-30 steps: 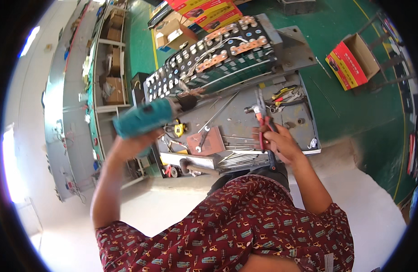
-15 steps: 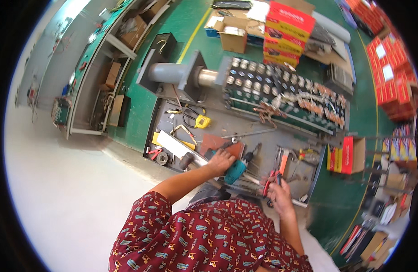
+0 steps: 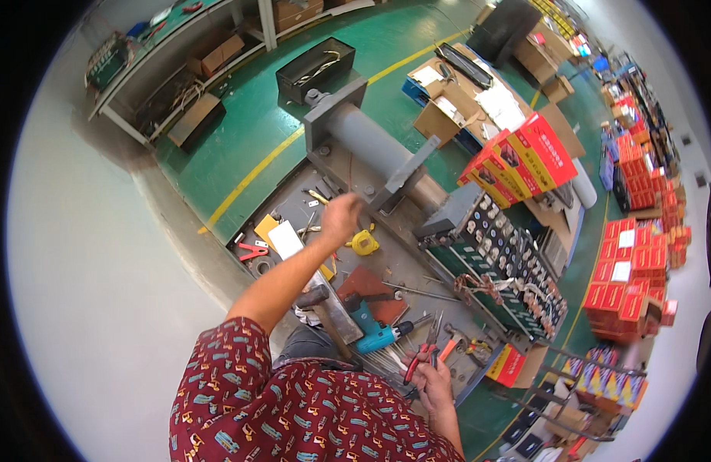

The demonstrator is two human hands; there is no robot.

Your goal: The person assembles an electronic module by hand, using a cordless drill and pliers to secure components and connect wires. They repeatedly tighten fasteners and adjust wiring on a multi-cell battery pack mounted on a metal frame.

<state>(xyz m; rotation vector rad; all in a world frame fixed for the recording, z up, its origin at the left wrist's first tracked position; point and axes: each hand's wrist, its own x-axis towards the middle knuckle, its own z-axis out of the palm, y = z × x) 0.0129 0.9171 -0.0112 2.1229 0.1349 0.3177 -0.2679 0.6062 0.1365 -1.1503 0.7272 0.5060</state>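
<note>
1. Overhead, a person in a patterned red shirt point(image 3: 294, 408) leans over a cluttered grey metal bench point(image 3: 417, 269).
2. Their left hand point(image 3: 342, 219) reaches forward, loosely curled, above small tools near a yellow tape measure point(image 3: 362, 243); whether it holds anything I cannot tell.
3. Their right hand point(image 3: 432, 377) grips red-handled pliers point(image 3: 421, 356) just beside a teal cordless drill point(image 3: 375, 327).

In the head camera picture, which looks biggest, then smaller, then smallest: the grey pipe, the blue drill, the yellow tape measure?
1. Grey pipe: the biggest by far, though it lies farthest away.
2. Blue drill: much smaller; it is nearer the camera, so it may look bigger than it is.
3. Yellow tape measure: the smallest.
</note>
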